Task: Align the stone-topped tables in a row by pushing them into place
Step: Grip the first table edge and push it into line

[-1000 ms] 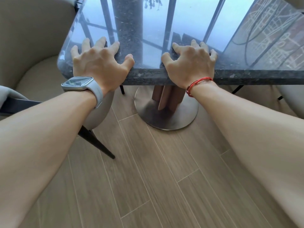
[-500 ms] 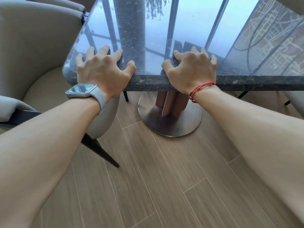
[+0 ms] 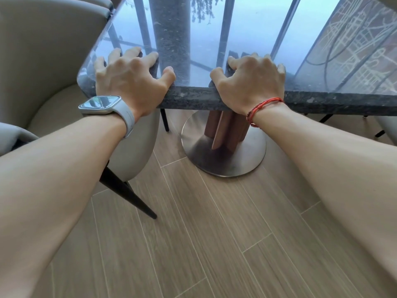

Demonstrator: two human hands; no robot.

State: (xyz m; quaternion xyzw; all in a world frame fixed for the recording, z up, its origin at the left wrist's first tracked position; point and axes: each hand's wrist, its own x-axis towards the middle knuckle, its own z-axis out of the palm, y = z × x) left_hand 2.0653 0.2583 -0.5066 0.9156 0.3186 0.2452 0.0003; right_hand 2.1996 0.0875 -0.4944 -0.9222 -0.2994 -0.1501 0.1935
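Only one table (image 3: 193,100) is seen, close in front beside a chair (image 3: 43,61), so how much of the row is done cannot be told. The left hand (image 3: 131,80) and right hand (image 3: 251,82) are pressed on its near edge with arms stretched out. The fingers are spread and bent on top, not wrapped round it.

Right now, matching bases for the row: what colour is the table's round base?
Silver-grey base, clearest in head view.
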